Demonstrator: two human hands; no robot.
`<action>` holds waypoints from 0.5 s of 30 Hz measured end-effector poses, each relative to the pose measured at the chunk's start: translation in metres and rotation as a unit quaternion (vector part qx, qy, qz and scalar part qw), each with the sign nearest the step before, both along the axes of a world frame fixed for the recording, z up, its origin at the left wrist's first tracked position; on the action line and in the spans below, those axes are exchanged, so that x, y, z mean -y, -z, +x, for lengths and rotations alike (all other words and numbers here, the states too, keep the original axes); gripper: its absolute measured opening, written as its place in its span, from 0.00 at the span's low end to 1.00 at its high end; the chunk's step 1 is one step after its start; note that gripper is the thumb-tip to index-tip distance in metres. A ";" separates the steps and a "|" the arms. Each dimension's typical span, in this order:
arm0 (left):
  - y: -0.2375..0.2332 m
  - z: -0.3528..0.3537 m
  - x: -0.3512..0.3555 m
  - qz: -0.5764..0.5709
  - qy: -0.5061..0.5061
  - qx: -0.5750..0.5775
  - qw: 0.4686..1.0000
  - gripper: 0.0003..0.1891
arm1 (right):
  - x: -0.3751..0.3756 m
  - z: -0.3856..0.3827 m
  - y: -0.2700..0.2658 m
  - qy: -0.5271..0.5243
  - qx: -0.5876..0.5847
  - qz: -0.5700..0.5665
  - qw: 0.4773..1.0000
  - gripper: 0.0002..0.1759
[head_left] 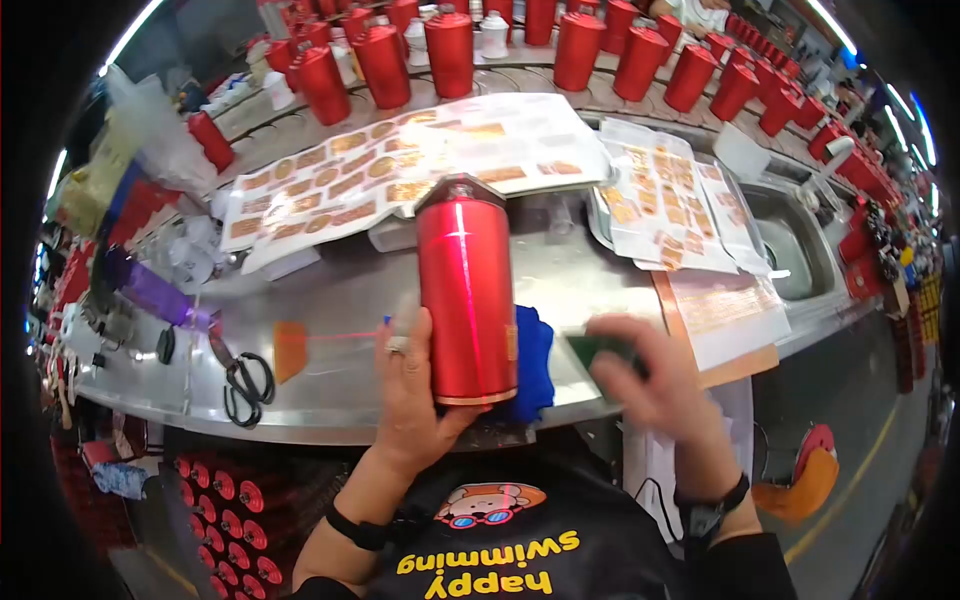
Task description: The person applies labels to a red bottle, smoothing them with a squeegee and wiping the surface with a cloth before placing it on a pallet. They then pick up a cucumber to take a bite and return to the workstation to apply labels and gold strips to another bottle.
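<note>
My left hand [415, 390] is wrapped round the lower left side of a shiny red bottle [465, 300], which stands upright above the steel bench. The bottle has a dark top and a small gold label low on its right side. A blue cloth [533, 365] lies just behind and to the right of it. To the right, my right hand [650, 375] is blurred, its fingers curled round a dark green flat piece [600, 358]. The two hands are apart.
Gold sticker sheets [350, 180] lie behind the bottle, with more sheets [660, 200] at right beside a sink [800, 240]. Black scissors [245, 385] and an orange piece [290, 350] are at left. Red bottles [450, 55] line the conveyor [510, 80] behind.
</note>
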State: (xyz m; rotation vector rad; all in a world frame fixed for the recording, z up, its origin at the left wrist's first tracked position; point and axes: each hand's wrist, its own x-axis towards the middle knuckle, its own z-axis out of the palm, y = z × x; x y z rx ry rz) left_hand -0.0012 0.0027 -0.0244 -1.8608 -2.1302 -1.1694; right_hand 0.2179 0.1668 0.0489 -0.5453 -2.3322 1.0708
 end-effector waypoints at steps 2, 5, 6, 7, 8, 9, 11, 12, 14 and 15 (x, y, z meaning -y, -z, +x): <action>-0.001 -0.002 -0.001 0.014 0.014 0.020 1.000 0.52 | -0.018 0.003 -0.006 0.037 -0.003 0.049 0.998 0.20; -0.002 -0.002 -0.005 0.033 0.021 0.043 0.998 0.50 | -0.119 -0.027 0.011 0.023 -0.012 0.220 0.975 0.24; -0.001 -0.002 -0.006 0.039 0.024 0.046 0.998 0.50 | -0.144 -0.040 0.015 0.048 0.050 0.285 0.956 0.27; -0.001 -0.003 -0.006 0.045 0.025 0.049 0.997 0.50 | -0.174 -0.057 0.024 0.049 0.080 0.316 0.944 0.28; 0.000 -0.003 -0.005 0.040 0.025 0.046 0.998 0.49 | -0.198 -0.074 0.028 0.049 0.108 0.348 0.930 0.29; 0.000 -0.003 -0.004 0.035 0.023 0.043 0.998 0.48 | -0.210 -0.088 0.026 0.039 0.168 0.353 0.919 0.29; 0.001 -0.005 -0.003 0.032 0.026 0.041 0.998 0.47 | -0.220 -0.117 0.022 0.018 0.284 0.360 0.888 0.29; 0.002 -0.005 -0.003 0.036 0.032 0.042 0.998 0.46 | -0.218 -0.126 0.018 0.015 0.333 0.369 0.867 0.28; 0.005 -0.006 -0.003 0.035 0.033 0.045 0.998 0.46 | -0.213 -0.142 0.007 0.008 0.431 0.383 0.817 0.25; 0.005 -0.006 -0.003 0.029 0.034 0.053 0.998 0.46 | -0.222 -0.145 0.011 0.023 0.422 0.415 0.805 0.24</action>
